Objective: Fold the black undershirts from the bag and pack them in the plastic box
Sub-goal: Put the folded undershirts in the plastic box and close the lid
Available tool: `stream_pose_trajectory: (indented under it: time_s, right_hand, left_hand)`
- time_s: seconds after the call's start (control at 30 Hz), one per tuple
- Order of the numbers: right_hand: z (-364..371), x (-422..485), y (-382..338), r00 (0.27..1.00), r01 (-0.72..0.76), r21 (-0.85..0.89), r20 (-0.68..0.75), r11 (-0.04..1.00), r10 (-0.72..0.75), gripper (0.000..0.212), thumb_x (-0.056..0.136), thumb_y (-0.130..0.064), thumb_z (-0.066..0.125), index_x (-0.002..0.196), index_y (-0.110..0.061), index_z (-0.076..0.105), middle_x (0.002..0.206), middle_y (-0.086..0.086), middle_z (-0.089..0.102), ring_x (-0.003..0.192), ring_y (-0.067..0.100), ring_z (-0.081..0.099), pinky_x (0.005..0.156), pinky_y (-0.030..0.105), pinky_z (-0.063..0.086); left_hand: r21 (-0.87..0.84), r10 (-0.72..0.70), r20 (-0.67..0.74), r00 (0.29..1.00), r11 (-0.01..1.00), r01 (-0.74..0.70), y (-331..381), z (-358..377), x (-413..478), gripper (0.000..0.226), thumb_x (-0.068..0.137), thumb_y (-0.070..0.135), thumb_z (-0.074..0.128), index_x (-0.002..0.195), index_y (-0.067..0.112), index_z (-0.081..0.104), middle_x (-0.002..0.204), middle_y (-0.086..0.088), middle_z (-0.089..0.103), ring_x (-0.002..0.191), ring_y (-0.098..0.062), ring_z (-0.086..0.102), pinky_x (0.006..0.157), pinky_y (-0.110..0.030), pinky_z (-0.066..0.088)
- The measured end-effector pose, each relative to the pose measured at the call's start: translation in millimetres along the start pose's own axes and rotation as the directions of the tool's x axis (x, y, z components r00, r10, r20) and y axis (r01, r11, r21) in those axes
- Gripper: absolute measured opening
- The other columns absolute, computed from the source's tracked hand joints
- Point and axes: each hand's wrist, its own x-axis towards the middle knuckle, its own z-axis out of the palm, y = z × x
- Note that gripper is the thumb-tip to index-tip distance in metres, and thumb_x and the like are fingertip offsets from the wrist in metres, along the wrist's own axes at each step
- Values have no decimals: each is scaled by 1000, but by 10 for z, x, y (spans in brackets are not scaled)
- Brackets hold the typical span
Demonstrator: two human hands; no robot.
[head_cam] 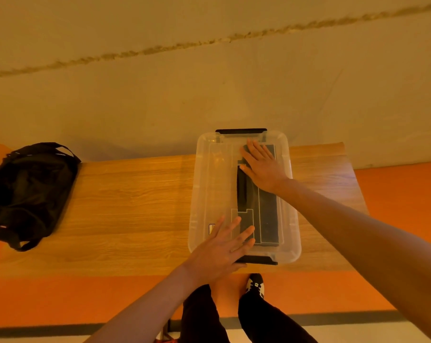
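Head view is showing the table (135,206) carrying the black bag (29,191), slumping well left of the fingers. The plastic box (197,169) is holding folded black undershirts (267,219) beneath the fingers. The right hand (263,167) and left hand (221,251) are pressing them, fingers straight, gripping nothing. Packing is seeming nearly done; whether the bag is hiding more, I cannot tell.

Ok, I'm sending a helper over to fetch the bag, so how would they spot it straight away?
Look for the long wooden table. At its left end, well apart from the clear plastic box toward the right, lies the bag. It is the only soft, slumped black thing there with loop straps, whereas the box is rigid and see-through.
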Motion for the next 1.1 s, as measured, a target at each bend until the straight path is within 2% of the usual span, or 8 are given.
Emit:
stream_pose_trajectory:
  time_s: [0.13, 0.3, 0.47, 0.6, 0.73, 0.87, 1.0, 1.1]
  right_hand:
    - [41, -247, -54, 1000, -28, -14, -3, 1000, 28, 68, 102, -58, 13, 161, -25, 9, 168, 7, -3, 154, 23, -12, 126, 41, -4]
    - [12, -461, -149, 997, -72, -52, -16, 996, 71, 90, 86, -72, -19, 160, -30, 9, 169, 8, 0, 155, 25, -8, 126, 45, -1]
    - [37, -833, -301, 978, -202, -60, -53, 977, 199, 77, 95, -72, 1, 160, -31, 13, 168, 10, 1, 154, 26, -11, 125, 47, -6]
    - [92, -1127, -544, 965, -255, -72, -83, 964, 249, 85, 92, -82, 7, 160, -31, 16, 167, 12, 0, 155, 27, -11, 125, 52, -2]
    - [183, -1246, -865, 927, -370, -100, -112, 924, 359, 85, 93, -82, 13, 160, -31, 17, 166, 13, 4, 155, 30, -5, 124, 54, -1]
    - [366, -1348, -1114, 797, -591, -2, -155, 807, 583, 82, 93, -80, 21, 160, -31, 22, 167, 15, 3, 155, 32, -4, 123, 54, -6]
    - [537, -1513, -1532, 543, -813, 115, -207, 571, 814, 85, 94, -79, 25, 160, -27, 20, 168, 16, -5, 155, 34, -9, 124, 55, 1]
    - [654, -1584, -1868, 361, -888, 213, -225, 407, 905, 84, 95, -76, 31, 161, -25, 19, 168, 16, -9, 154, 36, -10, 124, 57, 7]
  left_hand:
    - [-182, -61, 10, 998, 981, 61, -10, -138, 23, 68, 95, 70, 39, 151, 30, 40, 166, -1, 24, 156, -29, 10, 124, -58, 6]
    - [-151, -42, -48, 998, 988, 34, -336, -317, 165, 77, 95, 72, 37, 152, 20, 42, 163, -10, 29, 151, -28, 22, 123, -50, 22]
    - [-90, -108, -8, 994, 990, 107, -966, -639, 479, 89, 89, 77, 19, 159, 23, 27, 169, -7, 11, 156, -25, 4, 127, -46, 8]
    - [-48, -146, 12, 989, 988, 146, -1419, -716, 752, 89, 87, 81, 15, 162, 33, 8, 170, -3, -13, 154, -27, -19, 125, -57, 0]
    - [165, 3, 22, 1000, 986, -7, -1716, -723, 1075, 91, 85, 83, 12, 162, 33, 4, 169, -7, -13, 154, -35, -17, 121, -66, 5]
    - [279, 232, -3, 973, 934, -222, -1969, -787, 1403, 103, 79, 93, 17, 161, 31, 19, 170, -10, -6, 155, -39, -7, 121, -67, 3]
    - [277, 333, 16, 943, 905, -324, -2191, -830, 1640, 117, 67, 103, 18, 162, 34, 13, 169, -1, -18, 154, -39, -14, 116, -75, -2]
    - [198, 359, 39, 933, 912, -359, -2307, -781, 1717, 119, 63, 104, 27, 161, 41, 2, 167, 4, -23, 152, -41, -21, 113, -78, -2]
